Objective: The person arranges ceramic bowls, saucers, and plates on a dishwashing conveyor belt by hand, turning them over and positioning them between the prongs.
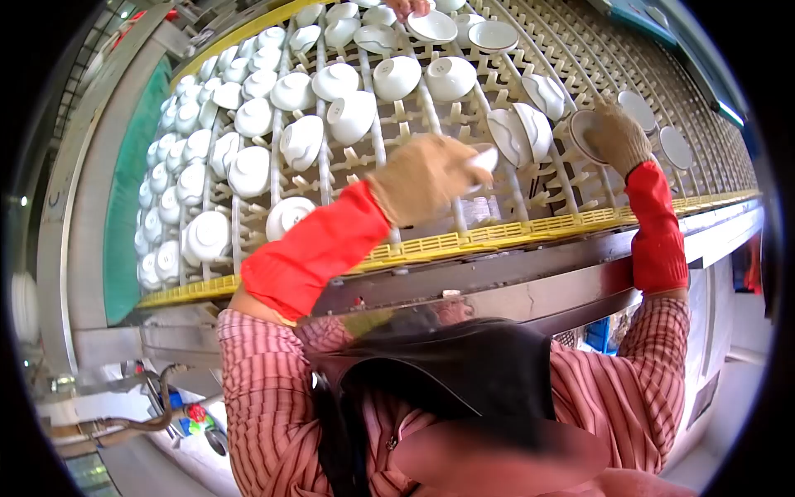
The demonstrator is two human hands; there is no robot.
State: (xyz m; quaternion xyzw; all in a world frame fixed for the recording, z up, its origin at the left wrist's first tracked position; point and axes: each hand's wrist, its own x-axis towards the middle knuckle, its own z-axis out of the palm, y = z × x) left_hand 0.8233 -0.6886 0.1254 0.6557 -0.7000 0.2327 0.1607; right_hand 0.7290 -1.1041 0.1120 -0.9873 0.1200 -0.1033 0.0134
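Observation:
My left hand (426, 178), in a tan glove with a red cuff, is closed on a small white ceramic piece (484, 160). Only one end of that piece shows, and its shape is partly hidden. A round shallow dish (582, 137) stands tilted in the rack pegs, with my gloved right hand (619, 137) closed on its edge. Two upright round dishes, a rear one (637, 111) and a front one (675, 148), are close by that hand. Between my hands, wavy-rimmed white bowls (532, 132) lean on the pegs.
A pegged conveyor rack (530, 199) with a yellow edge strip (464, 240) carries many upturned white bowls (251, 171) on the left. Across the rack, another person's hand (411, 8) touches a white bowl (431, 27). A metal rail (497, 277) runs along my side.

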